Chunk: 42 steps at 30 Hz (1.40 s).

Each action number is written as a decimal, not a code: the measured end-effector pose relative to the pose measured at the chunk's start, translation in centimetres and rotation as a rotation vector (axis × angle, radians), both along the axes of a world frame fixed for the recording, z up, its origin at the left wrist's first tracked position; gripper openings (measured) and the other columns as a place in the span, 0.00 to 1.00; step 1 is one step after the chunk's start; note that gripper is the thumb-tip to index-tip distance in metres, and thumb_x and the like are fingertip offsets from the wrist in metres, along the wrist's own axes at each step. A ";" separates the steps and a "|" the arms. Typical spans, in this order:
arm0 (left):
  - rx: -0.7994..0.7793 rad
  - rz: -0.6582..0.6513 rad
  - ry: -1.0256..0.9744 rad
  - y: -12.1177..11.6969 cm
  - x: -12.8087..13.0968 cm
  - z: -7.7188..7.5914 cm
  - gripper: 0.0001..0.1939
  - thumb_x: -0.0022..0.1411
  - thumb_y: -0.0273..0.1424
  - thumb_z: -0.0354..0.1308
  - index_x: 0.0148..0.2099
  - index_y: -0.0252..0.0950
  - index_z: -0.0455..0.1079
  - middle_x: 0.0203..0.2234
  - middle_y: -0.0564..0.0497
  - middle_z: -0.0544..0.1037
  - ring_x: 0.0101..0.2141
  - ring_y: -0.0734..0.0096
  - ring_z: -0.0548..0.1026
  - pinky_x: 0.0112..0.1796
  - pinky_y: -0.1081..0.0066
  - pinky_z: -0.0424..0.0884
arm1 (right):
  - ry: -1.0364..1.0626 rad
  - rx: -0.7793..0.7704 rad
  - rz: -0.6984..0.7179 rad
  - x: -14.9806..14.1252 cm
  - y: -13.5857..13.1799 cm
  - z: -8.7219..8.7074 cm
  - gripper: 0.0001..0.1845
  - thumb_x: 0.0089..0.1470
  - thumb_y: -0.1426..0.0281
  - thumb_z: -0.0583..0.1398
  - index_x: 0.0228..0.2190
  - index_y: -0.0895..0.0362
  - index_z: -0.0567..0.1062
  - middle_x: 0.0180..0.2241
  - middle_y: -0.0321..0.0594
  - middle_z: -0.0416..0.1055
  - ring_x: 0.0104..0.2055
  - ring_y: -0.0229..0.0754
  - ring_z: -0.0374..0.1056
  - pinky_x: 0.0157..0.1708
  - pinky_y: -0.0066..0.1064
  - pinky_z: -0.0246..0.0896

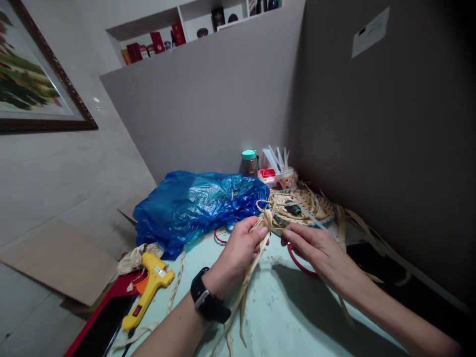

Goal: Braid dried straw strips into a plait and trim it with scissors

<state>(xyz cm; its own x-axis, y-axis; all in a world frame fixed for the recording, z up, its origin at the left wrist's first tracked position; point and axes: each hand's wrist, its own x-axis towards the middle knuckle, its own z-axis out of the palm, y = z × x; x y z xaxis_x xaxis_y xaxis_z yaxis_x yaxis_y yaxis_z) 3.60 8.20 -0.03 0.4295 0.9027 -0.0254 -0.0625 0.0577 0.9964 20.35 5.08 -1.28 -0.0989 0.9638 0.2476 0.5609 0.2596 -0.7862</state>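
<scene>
My left hand, with a black watch on its wrist, is closed around a bunch of pale straw strips that hang down over the light green table. My right hand pinches the same strips near their knotted top, fingers pressed together. Both hands meet just in front of a shallow woven basket with a blue rim.
A crumpled blue plastic bag lies behind my left hand. A yellow glue gun rests at the table's left edge beside a raffia bundle. A green-lidded jar and a paper cup of sticks stand by the wall. Red scissor handles lie under my right hand.
</scene>
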 end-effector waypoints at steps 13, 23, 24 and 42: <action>0.148 0.163 0.088 0.9 -1.1 0.0 0.10 0.60 0.34 0.57 0.30 0.35 0.62 0.22 0.58 0.64 0.21 0.79 0.56 0.23 0.76 0.51 | 0.630 0.063 -0.273 2.9 0.6 1.5 0.16 0.59 0.54 0.55 0.29 0.53 0.69 0.16 0.28 0.52 0.16 0.33 0.45 0.16 0.28 0.37; 0.115 0.038 -0.043 -0.8 1.0 -0.5 0.10 0.61 0.36 0.58 0.33 0.33 0.67 0.21 0.58 0.64 0.19 0.81 0.51 0.22 0.75 0.49 | 0.310 -0.172 0.042 -2.4 -2.0 -0.3 0.24 0.64 0.55 0.47 0.22 0.54 0.64 0.16 0.31 0.66 0.18 0.36 0.62 0.22 0.27 0.55; 0.110 0.032 -0.043 -0.8 1.0 -0.6 0.11 0.61 0.36 0.58 0.33 0.33 0.67 0.21 0.58 0.64 0.18 0.82 0.51 0.22 0.75 0.49 | 0.311 -0.168 0.034 -2.3 -1.9 -0.4 0.24 0.64 0.55 0.47 0.22 0.54 0.64 0.16 0.31 0.66 0.18 0.36 0.62 0.21 0.27 0.55; 0.022 0.071 -0.146 -1.5 1.4 -0.3 0.14 0.61 0.41 0.58 0.35 0.33 0.68 0.17 0.58 0.64 0.18 0.81 0.59 0.20 0.79 0.54 | 0.048 0.074 -0.049 -1.3 -1.9 1.1 0.19 0.62 0.55 0.51 0.27 0.53 0.71 0.28 0.37 0.72 0.31 0.43 0.67 0.33 0.33 0.57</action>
<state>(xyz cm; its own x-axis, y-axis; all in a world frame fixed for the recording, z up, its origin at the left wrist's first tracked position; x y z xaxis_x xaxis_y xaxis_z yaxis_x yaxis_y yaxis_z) 5.03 6.70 -0.37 0.3620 0.9307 0.0527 -0.2104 0.0264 0.9773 19.09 3.19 -0.18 -0.0388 0.9461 0.3215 0.5365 0.2912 -0.7921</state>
